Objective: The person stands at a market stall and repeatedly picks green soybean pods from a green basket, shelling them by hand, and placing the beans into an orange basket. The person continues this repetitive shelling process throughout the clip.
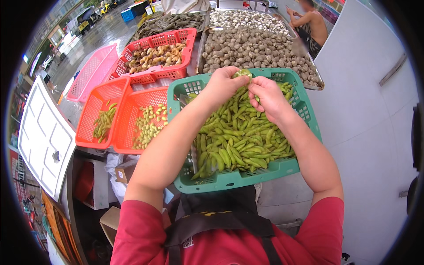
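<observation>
My left hand (225, 81) pinches a translucent, pale green piece (244, 73), which looks like a soybean pod. Close beside it, my right hand (267, 96) has thumb and forefinger together at the pod's lower edge. A bit of green (257, 98) shows inside its curled fingers; what it is, I cannot tell. Both hands are above a green plastic basket (228, 186), which rests in front of my body. Many green soybean pods (238, 142) fill much of this basket.
Left of the green basket, an orange basket (140, 150) holds shelled beans (145, 129), and another (87, 121) holds some pods (105, 122). Beyond are a red basket of shellfish (155, 58) and metal trays of clams (251, 49). A person (313, 28) sits at upper right, beside a white panel (361, 76).
</observation>
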### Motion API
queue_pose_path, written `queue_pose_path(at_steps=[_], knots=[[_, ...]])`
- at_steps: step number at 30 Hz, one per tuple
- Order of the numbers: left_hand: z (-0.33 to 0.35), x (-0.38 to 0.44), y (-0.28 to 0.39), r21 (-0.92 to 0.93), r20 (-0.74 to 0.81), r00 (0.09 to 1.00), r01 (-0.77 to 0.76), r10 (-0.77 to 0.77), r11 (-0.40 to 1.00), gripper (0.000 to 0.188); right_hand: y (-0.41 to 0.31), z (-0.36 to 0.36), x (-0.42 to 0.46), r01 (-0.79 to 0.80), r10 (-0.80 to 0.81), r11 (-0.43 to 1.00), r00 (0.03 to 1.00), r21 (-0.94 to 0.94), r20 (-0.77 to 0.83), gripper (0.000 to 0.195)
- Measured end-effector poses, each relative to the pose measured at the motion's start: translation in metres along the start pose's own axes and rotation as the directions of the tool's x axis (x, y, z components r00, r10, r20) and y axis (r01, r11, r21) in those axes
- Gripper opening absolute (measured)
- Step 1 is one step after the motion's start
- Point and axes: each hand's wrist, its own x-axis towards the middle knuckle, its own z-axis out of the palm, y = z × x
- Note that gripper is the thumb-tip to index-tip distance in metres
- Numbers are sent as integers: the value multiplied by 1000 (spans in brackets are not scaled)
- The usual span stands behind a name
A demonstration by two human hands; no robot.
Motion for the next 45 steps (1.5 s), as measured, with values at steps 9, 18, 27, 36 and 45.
queue_pose_path(at_steps=[9,18,27,36,45], knots=[[4,7,-25,391,117,974,-223,192,893,19,-4,-8,0,24,-18,995,998,95,-62,13],[16,-7,-14,651,30,992,-114,124,751,26,29,-14,19,320,-477,796,855,-514,-206,14],[7,-1,-27,492,69,993,-120,99,863,15,9,-4,-1,-18,17,997,1000,71,13,23],[10,-4,-13,304,37,999,-26,16,952,13,0,-10,4,-96,119,963,990,251,-77,12],[7,11,-21,105,-18,1000,24,-22,994,20,0,-26,15,-151,228,858,968,492,-102,20]])
